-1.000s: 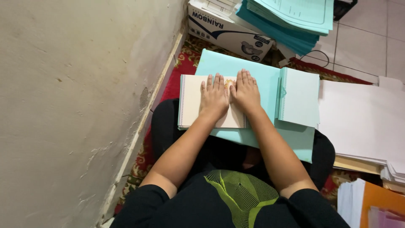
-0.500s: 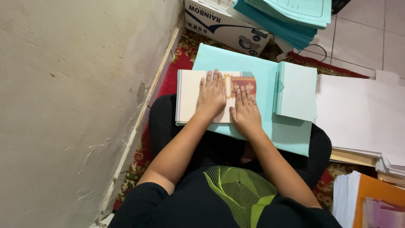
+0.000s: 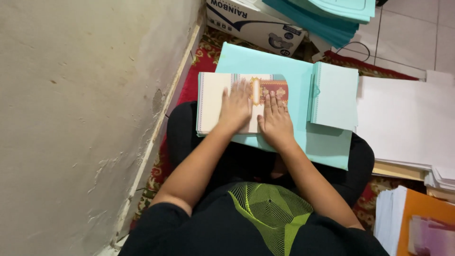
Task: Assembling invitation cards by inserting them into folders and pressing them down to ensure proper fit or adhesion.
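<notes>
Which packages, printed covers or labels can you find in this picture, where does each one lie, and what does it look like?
Cardboard box: top centre by the wall, long, white with dark blue print.
Printed booklet: on the lap, under the left hand and right hand, cream with a red and gold patterned panel.
Orange sheet: bottom right, with a pinkish picture.

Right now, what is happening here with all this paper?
A person sits on a patterned red rug beside a wall, with a large light-teal sheet across the lap. Both hands lie flat on a stack of cream paper with a red and gold ornamented part: the left hand over its middle, the right hand at its right edge. A smaller pale stack lies to the right.
</notes>
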